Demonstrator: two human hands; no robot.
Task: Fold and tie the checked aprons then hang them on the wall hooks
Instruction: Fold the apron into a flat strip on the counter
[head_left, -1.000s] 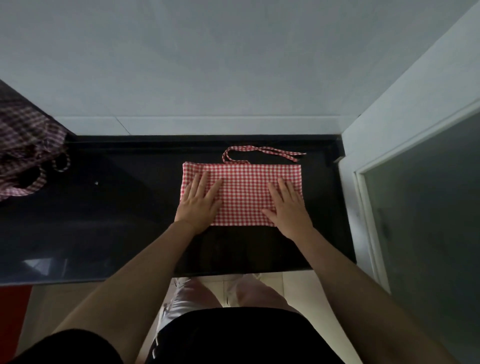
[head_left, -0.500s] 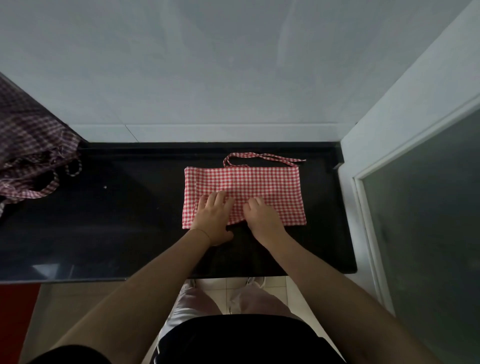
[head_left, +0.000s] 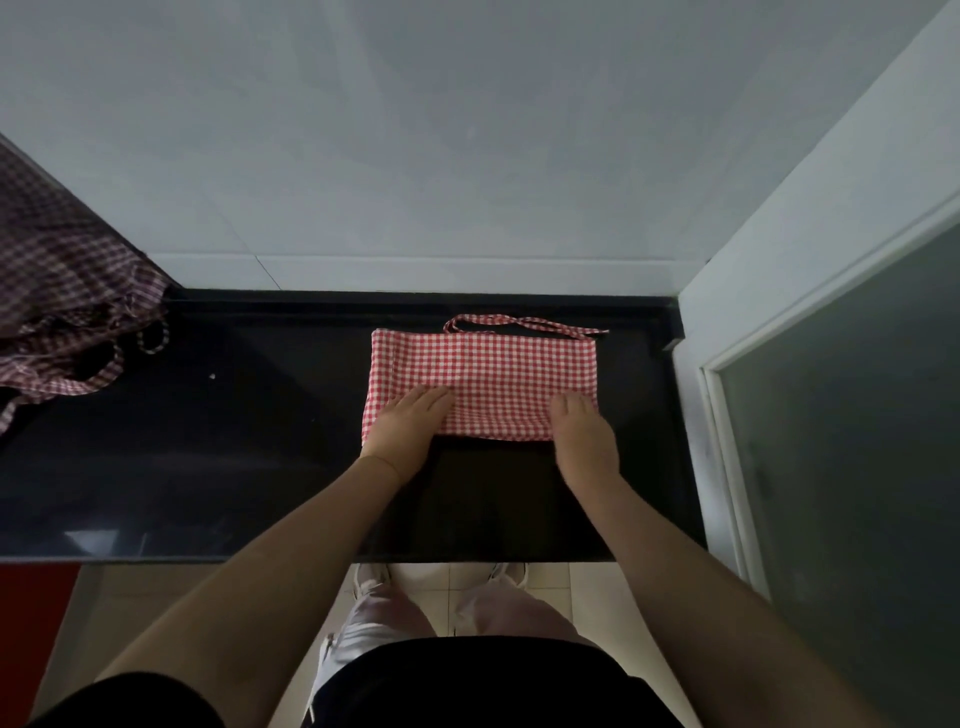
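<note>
Two flat hands pressing folded red checked apron on black counter, right of centre.

Left hand on near-left corner, right hand on near-right corner; fingers look straight and together, palms down, nothing curled round or pinched, just resting or pushing on cloth. Tie strap loose along far edge, looped beside wall, not yet wrapped round bundle. Second, darker checked apron crumpled at far left, well apart, partly out of view. Risks, judged: lifting palms before tying likely lets layers spring open; sliding hands on glossy surface could drag whole bundle and skew edges; strap tail near counter's back edge could snag or get trapped under a further fold, leaving too little to tie. Hooks not in view.
</note>
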